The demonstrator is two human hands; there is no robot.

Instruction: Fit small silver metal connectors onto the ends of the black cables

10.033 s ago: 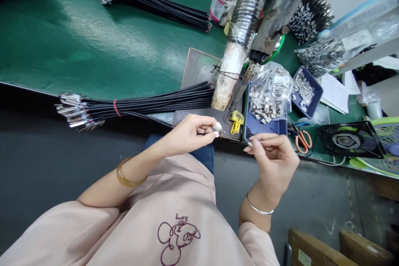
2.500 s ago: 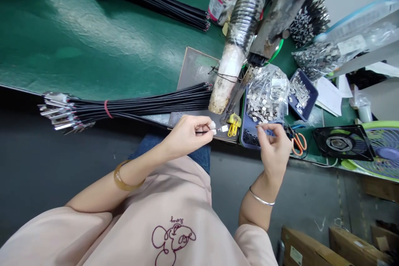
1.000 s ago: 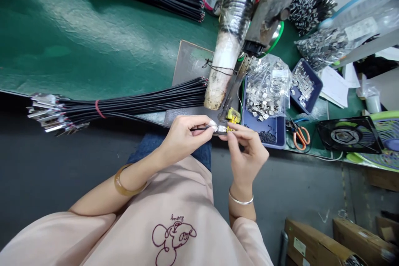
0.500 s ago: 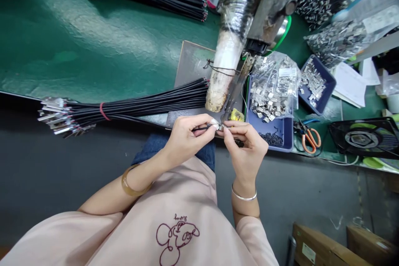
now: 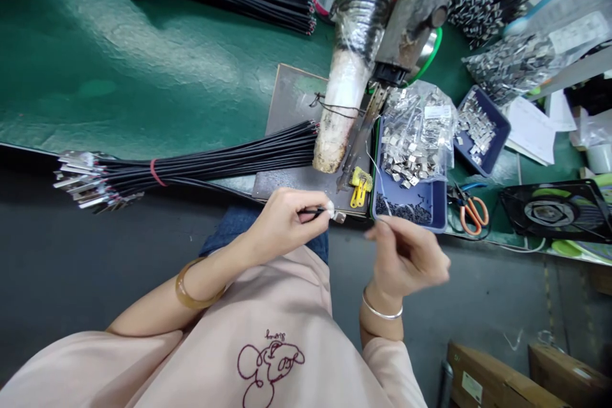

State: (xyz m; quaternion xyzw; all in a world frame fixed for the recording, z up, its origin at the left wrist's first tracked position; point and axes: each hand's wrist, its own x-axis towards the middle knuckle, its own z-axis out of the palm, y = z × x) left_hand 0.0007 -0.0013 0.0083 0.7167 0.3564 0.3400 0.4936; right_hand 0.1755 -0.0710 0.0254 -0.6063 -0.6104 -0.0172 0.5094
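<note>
Head view: the left hand (image 5: 287, 223) pinches a thin black cable (image 5: 312, 210), and a small silver metal connector (image 5: 339, 217) juts out just past its fingertips, on the side toward the right hand (image 5: 410, 258). The right hand is blurred, thumb and fingers close together; whether they grip anything cannot be told. Just beyond it sits a blue plastic tray (image 5: 438, 194); beyond the left hand lies a red-banded bundle of black cables (image 5: 229, 162).
</note>
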